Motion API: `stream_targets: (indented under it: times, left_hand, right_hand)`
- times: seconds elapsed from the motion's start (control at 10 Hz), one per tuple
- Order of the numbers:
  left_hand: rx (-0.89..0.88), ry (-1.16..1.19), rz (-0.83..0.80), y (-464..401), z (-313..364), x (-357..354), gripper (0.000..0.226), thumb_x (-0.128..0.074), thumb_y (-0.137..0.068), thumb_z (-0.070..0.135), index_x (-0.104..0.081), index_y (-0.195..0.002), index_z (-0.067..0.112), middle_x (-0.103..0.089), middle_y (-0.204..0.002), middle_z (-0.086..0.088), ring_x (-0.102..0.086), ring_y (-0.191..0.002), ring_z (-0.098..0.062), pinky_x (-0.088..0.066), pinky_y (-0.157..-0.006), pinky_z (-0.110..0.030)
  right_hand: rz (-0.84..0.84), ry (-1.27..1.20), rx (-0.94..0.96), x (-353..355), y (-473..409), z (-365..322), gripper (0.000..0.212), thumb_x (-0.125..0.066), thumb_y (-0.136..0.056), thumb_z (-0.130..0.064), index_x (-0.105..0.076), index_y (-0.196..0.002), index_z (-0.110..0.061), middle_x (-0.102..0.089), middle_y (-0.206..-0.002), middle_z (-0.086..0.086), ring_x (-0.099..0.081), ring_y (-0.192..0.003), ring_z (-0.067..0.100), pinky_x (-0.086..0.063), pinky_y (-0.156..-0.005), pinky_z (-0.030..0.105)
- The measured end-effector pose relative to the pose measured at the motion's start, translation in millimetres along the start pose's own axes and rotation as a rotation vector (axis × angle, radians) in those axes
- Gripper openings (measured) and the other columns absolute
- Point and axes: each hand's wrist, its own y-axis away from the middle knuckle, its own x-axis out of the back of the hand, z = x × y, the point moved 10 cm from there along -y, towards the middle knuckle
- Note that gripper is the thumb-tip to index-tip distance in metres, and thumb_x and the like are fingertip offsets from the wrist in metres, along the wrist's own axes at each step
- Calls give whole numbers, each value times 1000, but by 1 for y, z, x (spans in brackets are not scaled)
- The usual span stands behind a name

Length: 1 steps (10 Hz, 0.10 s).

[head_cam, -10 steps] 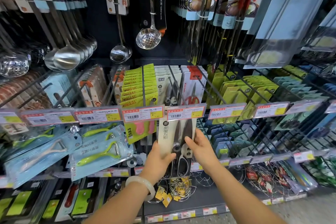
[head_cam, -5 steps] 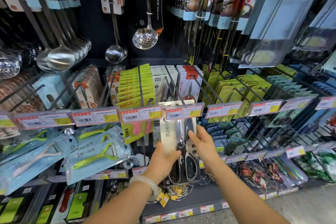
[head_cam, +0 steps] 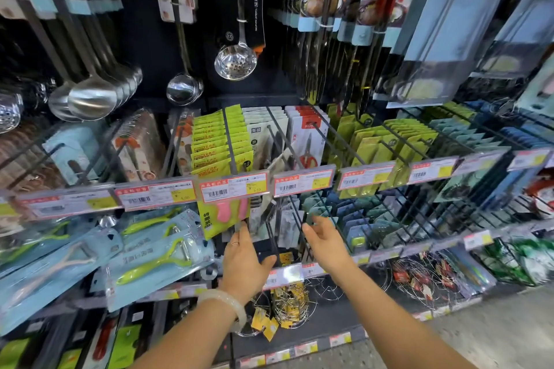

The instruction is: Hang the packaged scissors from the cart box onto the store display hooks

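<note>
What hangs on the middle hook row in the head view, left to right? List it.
Lime-green packs → grey scissors packs → red-and-white scissors packs → yellow-green packs → teal packs.

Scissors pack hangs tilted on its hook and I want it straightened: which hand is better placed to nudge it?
Probably left: the left hand reaches up just below the scissors pack, while the right hand hovers farther right by the teal packs.

Access: my left hand (head_cam: pixel 244 260) and right hand (head_cam: pixel 325 244) flank a narrow gap under the price tag rail (head_cam: pixel 233 189) | Obstacles: hook rods (head_cam: pixel 287 144) and packaged scissors (head_cam: pixel 271 204) ahead, green packs (head_cam: pixel 220 141) left, peeler packs (head_cam: pixel 156 252) crowding lower left.
</note>
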Motion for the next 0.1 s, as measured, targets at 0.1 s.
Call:
stream_targets:
  times: [0.1]
  left_hand:
    - [-19,-164,72,9,7,12,83,-58,-88,40,-10,-149,7,-20,-155,-11,-18,-144,-25,-16,-119,-35]
  right_hand:
    - [-9,50,5,0,14,9,46,-47,-97,-27,-41,-137,-5,-50,-136,12,-49,-126,24,-38,-105,34]
